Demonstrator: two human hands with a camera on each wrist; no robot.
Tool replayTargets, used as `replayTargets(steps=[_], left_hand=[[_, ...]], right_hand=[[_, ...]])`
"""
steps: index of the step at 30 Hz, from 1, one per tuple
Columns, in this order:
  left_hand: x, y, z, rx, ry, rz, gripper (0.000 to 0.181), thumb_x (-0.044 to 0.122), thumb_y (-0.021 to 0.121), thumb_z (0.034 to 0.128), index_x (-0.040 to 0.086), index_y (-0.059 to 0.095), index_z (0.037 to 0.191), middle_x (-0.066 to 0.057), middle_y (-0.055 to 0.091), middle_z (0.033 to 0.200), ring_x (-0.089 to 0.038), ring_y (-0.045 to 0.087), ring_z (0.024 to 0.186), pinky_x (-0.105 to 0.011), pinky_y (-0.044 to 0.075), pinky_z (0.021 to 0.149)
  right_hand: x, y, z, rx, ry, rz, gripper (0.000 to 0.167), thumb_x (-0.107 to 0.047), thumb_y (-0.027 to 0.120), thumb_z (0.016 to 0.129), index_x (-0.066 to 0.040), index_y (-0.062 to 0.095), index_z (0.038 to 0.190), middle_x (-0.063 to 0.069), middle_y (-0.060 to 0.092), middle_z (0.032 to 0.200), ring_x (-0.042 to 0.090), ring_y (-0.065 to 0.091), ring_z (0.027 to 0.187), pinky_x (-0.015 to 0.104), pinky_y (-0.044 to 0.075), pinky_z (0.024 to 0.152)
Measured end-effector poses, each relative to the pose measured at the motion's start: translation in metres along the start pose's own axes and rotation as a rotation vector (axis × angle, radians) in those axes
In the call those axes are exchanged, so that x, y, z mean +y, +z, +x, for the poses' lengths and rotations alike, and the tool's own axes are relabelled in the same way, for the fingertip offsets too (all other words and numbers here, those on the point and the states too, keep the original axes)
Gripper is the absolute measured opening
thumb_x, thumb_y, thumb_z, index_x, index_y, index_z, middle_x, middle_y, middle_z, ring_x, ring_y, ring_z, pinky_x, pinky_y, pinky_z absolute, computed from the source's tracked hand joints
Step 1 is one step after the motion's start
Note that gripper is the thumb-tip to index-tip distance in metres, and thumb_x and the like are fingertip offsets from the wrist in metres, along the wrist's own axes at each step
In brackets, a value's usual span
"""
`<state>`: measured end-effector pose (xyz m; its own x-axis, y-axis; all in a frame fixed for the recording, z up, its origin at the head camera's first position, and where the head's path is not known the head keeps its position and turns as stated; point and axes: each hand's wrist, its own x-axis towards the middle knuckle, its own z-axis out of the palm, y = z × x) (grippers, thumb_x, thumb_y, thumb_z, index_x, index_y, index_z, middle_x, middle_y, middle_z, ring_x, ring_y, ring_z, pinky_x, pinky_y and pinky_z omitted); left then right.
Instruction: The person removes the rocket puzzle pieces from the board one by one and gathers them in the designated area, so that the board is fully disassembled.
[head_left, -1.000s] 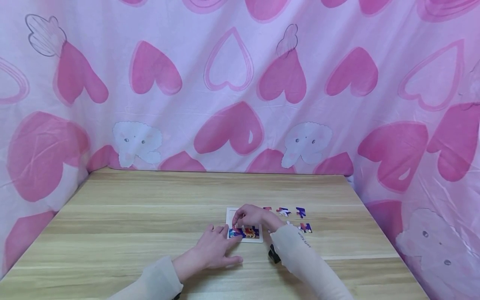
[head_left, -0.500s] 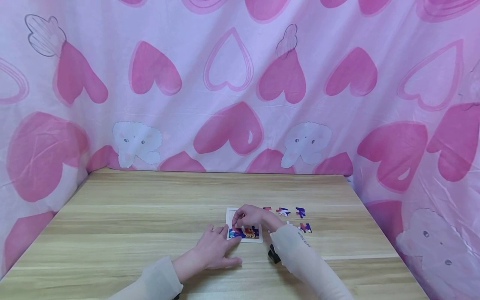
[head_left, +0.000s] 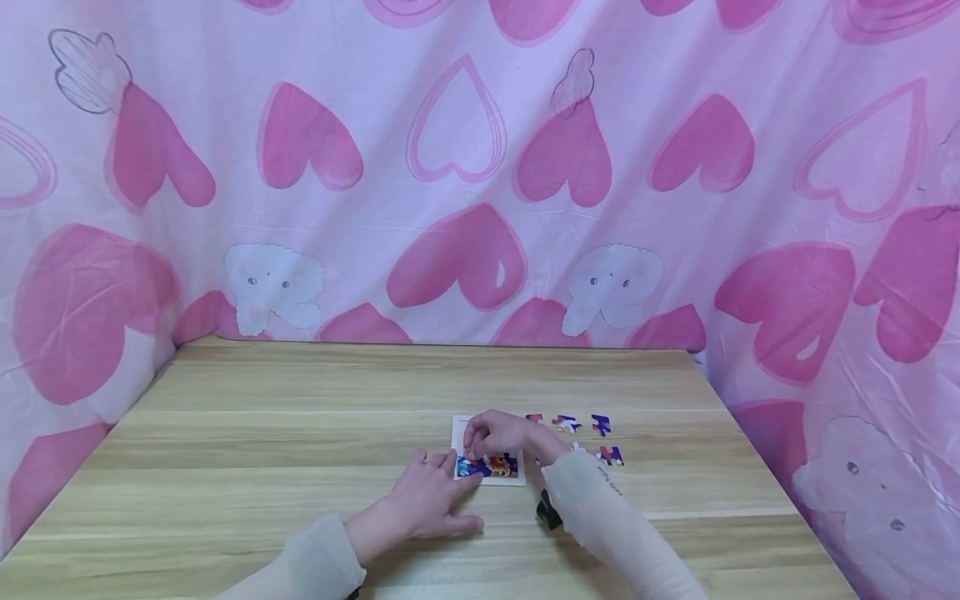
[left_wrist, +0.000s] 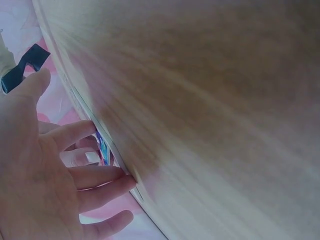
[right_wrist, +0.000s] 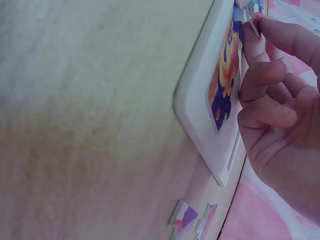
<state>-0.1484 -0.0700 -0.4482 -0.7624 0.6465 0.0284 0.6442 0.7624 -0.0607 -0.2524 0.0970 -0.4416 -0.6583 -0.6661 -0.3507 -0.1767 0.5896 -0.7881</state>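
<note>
A white puzzle tray (head_left: 522,480) lies on the table, its near part filled with joined colourful pieces (head_left: 498,468). Over its left side, my right hand (head_left: 504,432) pinches a small jigsaw piece (right_wrist: 254,24) between thumb and forefinger, tilted against the laid pieces in the right wrist view. The remaining fingers of that hand curl loosely. My left hand (head_left: 433,497) rests at the tray's left and near edge, fingers extended, the forefinger touching the picture and the thumb spread on the table. In the left wrist view, the left fingertips (left_wrist: 131,181) touch the tray's edge.
Several loose jigsaw pieces (head_left: 602,425) lie on the wooden table (head_left: 300,400) right of the tray, some partly hidden behind the right wrist. A black wrist strap (head_left: 549,508) sits under the right forearm. Pink heart-patterned cloth (head_left: 315,250) hangs around the table.
My right fingertips have shifted very slightly over the tray's left side, still pinching the jigsaw piece. The left hand has hardly moved.
</note>
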Motion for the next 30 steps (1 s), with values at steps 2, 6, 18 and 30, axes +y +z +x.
replayTargets(steps=[2,6,18,30], left_hand=[[0.0,0.0,0.0,0.0,0.0,-0.002,0.067,0.071,0.033,0.0768,0.029,0.05,0.126,-0.02,0.049,0.121,-0.032,0.046,0.108,-0.054,0.034,0.085],[0.0,0.0,0.0,0.012,0.009,0.001,0.067,0.071,0.034,0.0765,0.028,0.051,0.125,-0.021,0.049,0.121,-0.033,0.047,0.108,-0.054,0.035,0.085],[0.0,0.001,-0.001,0.051,0.021,0.021,0.066,0.071,0.037,0.0757,0.027,0.054,0.122,-0.022,0.051,0.116,-0.034,0.05,0.104,-0.053,0.037,0.083],[0.001,-0.002,-0.002,0.031,0.016,-0.008,0.067,0.07,0.036,0.0765,0.025,0.053,0.123,-0.023,0.05,0.118,-0.034,0.048,0.106,-0.054,0.035,0.084]], right_hand=[[0.001,0.0,0.0,0.007,-0.001,0.001,0.01,-0.003,0.06,0.08,-0.009,0.058,0.087,0.003,0.061,0.079,0.017,0.055,0.073,0.032,0.041,0.071],[0.002,-0.001,0.0,0.041,-0.012,0.0,0.013,0.001,0.058,0.079,-0.009,0.058,0.088,0.003,0.061,0.08,0.017,0.055,0.073,0.03,0.043,0.068],[0.018,-0.017,-0.018,0.076,-0.111,-0.02,0.011,-0.002,0.058,0.081,-0.006,0.057,0.09,0.003,0.061,0.083,0.015,0.056,0.076,0.029,0.044,0.07],[0.034,-0.031,-0.054,0.095,-0.124,0.004,0.009,0.0,0.058,0.08,-0.002,0.056,0.09,0.004,0.06,0.08,0.016,0.055,0.072,0.032,0.045,0.065]])
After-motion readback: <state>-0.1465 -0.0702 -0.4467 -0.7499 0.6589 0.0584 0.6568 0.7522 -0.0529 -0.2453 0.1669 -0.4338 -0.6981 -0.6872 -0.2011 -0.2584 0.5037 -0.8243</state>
